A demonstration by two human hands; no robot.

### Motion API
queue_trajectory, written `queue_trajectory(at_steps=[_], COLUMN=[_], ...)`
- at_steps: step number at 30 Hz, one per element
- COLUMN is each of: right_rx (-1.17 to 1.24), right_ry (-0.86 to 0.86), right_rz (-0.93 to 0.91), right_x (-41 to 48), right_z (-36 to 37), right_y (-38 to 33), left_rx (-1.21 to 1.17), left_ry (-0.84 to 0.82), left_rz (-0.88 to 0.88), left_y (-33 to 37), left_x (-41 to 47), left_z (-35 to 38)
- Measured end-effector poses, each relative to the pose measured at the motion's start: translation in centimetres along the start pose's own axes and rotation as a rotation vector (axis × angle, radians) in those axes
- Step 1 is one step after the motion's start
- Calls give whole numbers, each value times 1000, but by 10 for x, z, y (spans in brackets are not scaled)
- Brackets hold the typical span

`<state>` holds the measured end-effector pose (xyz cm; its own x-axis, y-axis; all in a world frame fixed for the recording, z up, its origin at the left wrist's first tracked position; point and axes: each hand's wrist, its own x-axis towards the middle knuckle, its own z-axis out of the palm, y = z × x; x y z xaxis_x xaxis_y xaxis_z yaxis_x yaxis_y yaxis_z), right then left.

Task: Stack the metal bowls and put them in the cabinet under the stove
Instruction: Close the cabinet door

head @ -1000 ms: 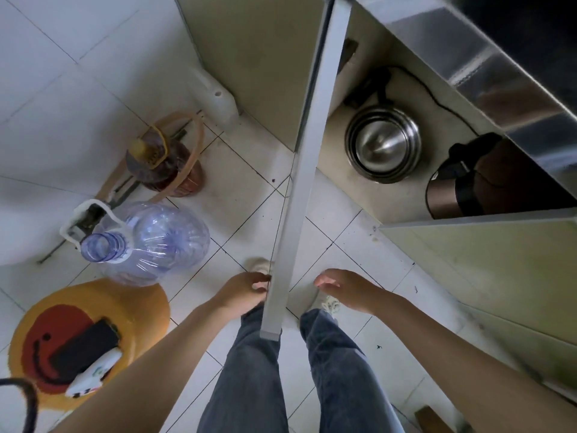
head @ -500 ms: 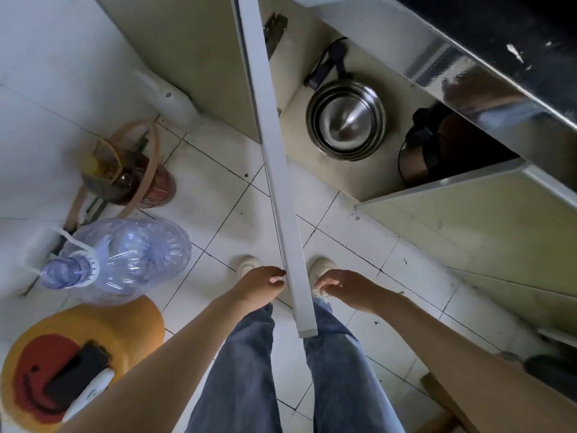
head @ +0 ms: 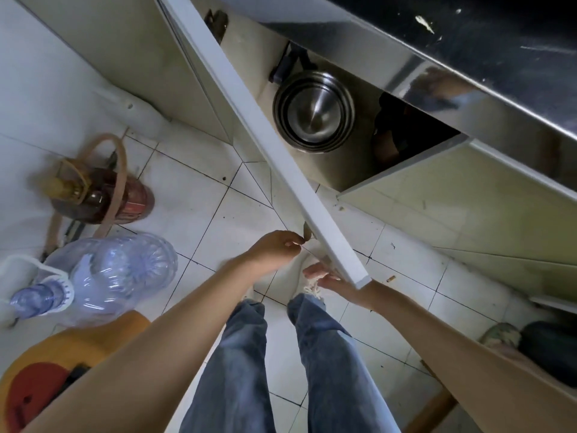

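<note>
Nested stack of round stainless-steel bowls [head: 313, 112] sits on the cabinet floor [head: 340, 170] under the stove counter, largest at the bottom, smaller ones inside, rims roughly concentric. Just behind it a black handle-like part [head: 288, 65], and to its right a dark vessel [head: 393, 142] in shadow; cannot tell what either is. Stack stands apart from the dark vessel, clear of the door's path as far as can be seen.

White cabinet door [head: 265, 139] stands open, seen edge-on, running diagonally from the hinge side down toward the person's feet.

Left hand [head: 276, 250]: loosely curled, fingers partly closed, holding nothing, just beside the door's left face near its free end; touching or not, cannot tell. Right hand [head: 332, 281]: fingers spread fairly open under the door's lower corner, fingertips appearing to meet the edge, nothing gripped.

Judgement: bowls are stowed; closing the door is likely the step in hand. To do it well: push flat-handed on the outer face near the free edge, swing slowly, keep fingers off the closing side and the hinge gap, and check that the bowl rims sit behind the sill so the door seats flush.

Floor clutter to the left, well clear: clear plastic water jug [head: 103, 276], brown glass oil bottle [head: 93, 195].
</note>
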<state>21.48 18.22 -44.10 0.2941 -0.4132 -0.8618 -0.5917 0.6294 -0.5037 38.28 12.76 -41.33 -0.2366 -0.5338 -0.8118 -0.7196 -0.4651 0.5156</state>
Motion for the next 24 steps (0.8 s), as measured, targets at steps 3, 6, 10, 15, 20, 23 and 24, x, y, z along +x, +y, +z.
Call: queue_trajectory(at_steps=[3,6,10,15,20,23,24], right_rx=[149,187,282,254,270,328,354], right_ry=[83,117,193,209,259,284,298], right_rz=[0,38,9,-34,-56,-60,-58], right_x=[5,4,-4,-7,-8,-6,-5], right_z=[-2,-10,-20,-36,-59,-73,-78], right_y=[2,3,-2,-7,-8,-9,-9], left_rx=[17,48,86,-1,-39,-91,-109], left_ry=[18,-9,-23,-28,-40,-34,-34], left_rz=[31,43,70,93,132,141,146], left_y=[13,28,40,49,63,73,77], left_x=[6,6,12,23,35,44,46], left_z=[1,0,1,1,-1,-4,-4])
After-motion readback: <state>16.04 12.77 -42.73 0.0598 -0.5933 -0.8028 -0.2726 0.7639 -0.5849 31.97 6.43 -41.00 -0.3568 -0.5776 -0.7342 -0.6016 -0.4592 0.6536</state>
